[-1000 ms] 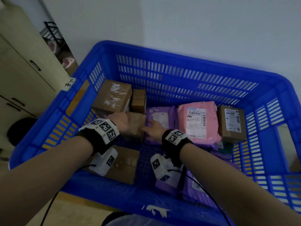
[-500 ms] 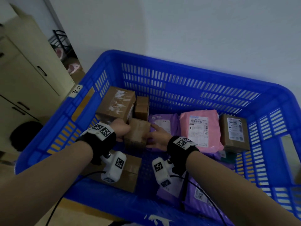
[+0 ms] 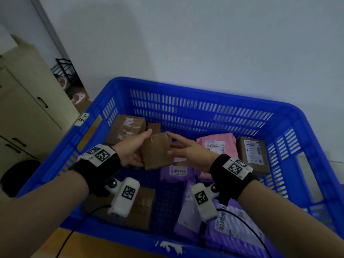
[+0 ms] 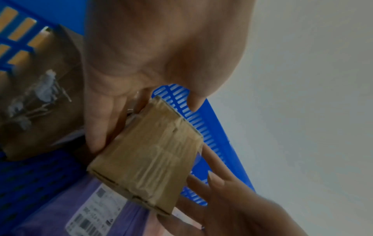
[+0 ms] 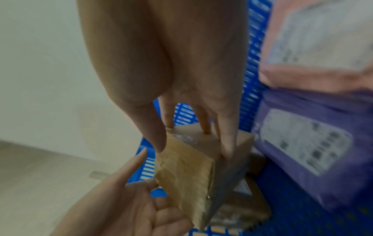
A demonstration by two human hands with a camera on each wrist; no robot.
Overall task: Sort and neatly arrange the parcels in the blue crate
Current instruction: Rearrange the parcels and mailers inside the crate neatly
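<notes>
A small taped brown box [image 3: 157, 150] is held up above the floor of the blue crate [image 3: 195, 108]. My left hand [image 3: 138, 146] grips its left side, thumb on top. My right hand [image 3: 178, 146] pinches its right side between thumb and fingers. The left wrist view shows the box [image 4: 149, 161] below the left hand's fingers [image 4: 101, 127]. In the right wrist view the box [image 5: 187, 172] sits under the right hand's fingers [image 5: 228, 143]. Inside the crate lie a large brown box [image 3: 126, 127], a pink mailer [image 3: 217, 144], a labelled brown box [image 3: 253, 155] and purple mailers [image 3: 232, 229].
A flat brown box [image 3: 143, 207] lies at the crate's front left under my left wrist. A beige cabinet [image 3: 28, 108] stands left of the crate and a white wall rises behind it. Bare crate floor [image 3: 167, 202] shows in the middle.
Both hands have lifted the small brown box off the crate floor and tilted it upright between them. The view has tipped upward.
</notes>
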